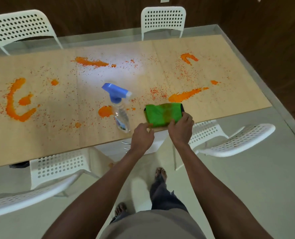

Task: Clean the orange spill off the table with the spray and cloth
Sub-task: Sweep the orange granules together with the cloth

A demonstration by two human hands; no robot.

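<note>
Nearest us are our own two forearms, reaching from below toward the near edge of the long pale wooden bench (39, 138). Our right hand (181, 130) pinches the near right corner of the folded green cloth (162, 115), thumb and fingers curled round its edge, so the right grip is closed on the fabric. Our left hand (142, 137) hovers just beside the cloth's near left corner, fingers loosely bent, one fingertip at or very near the edge; it holds nothing that we can see.

We judge the task barely begun. The cloth carries a brownish-orange band across its middle, which suggests some wiping, yet the orange spill (15, 102) lies almost everywhere: a large hooked streak at the far left, a long smear (91, 62) at the back, a curl (189, 58) at the back right, a streak (186, 96) just beyond the cloth, a blob (105, 111) beside the bottle, and fine speckles between them.

The clear plastic spray bottle with a blue trigger head (120, 107) stands upright just left of the cloth, near the left hand but untouched. The cloth lies flat on the bench at its near edge, directly under our right grip, with the closest streak just past its far side.

White perforated chairs (163, 19) ring the bench.
</note>
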